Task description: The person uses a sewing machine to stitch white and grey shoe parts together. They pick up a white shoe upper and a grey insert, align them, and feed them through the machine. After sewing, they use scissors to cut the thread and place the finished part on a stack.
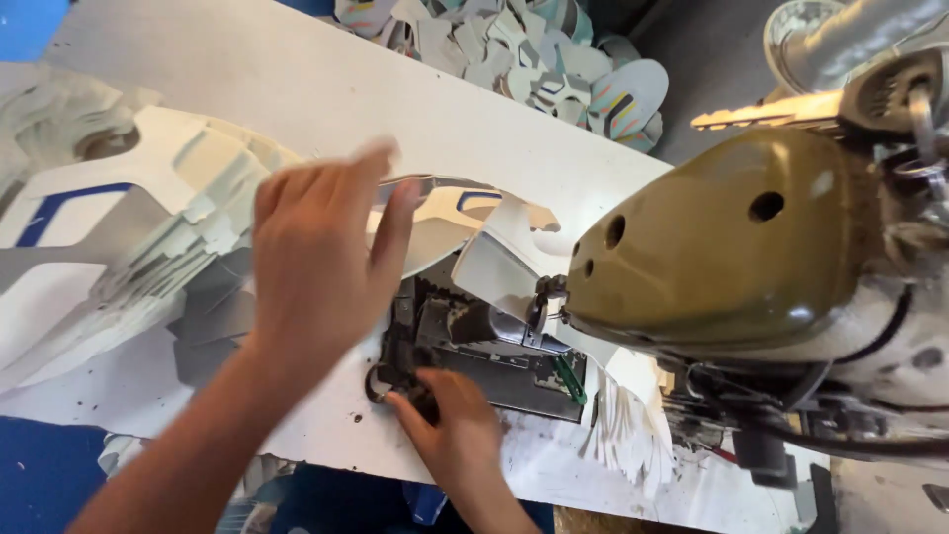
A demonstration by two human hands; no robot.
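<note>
Head view, left hand (316, 262) over white cut pieces (148, 218), right hand (455, 425) at sewing machine (722, 237)

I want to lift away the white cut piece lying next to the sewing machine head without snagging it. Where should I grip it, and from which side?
Probably grip the white cut piece at its free upper-left edge, coming from the left, where the left hand hovers. Its right end tucks under the olive machine head near the needle area, so pinch the flat sheet's exposed edge and draw it leftward.

blurred left hand (316, 262), machine (732, 247) edge-cropped
</note>
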